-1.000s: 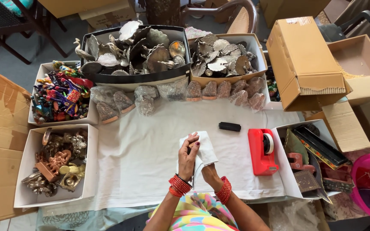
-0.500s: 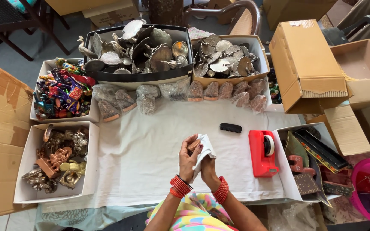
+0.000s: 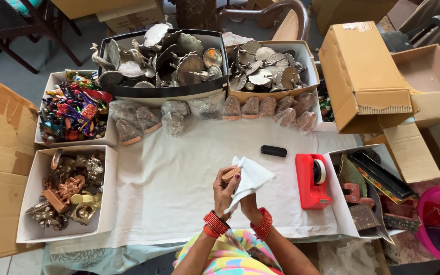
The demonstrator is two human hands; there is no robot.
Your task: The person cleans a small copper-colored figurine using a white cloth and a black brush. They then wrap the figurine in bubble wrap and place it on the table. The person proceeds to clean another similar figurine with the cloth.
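My left hand (image 3: 225, 189) grips a small brown rounded piece (image 3: 230, 173) at chest height over the white cloth-covered table (image 3: 169, 188). My right hand (image 3: 249, 202) sits just below and to the right, holding a white cloth (image 3: 251, 178) that drapes up against the brown piece. Both wrists wear red bangles. The hands touch each other near the table's front edge.
A red tape dispenser (image 3: 311, 181) and a small black comb-like object (image 3: 273, 150) lie to the right. Boxes of metal ornaments (image 3: 159, 61), colourful figurines (image 3: 75, 109) and brass items (image 3: 67, 191) ring the table. Wrapped pieces (image 3: 260, 108) line the back. Cardboard boxes (image 3: 365, 76) stand right.
The white cloth has shifted from draping over my hands to folding up beside the brown piece. My hands stayed at the same spot, turning slightly.
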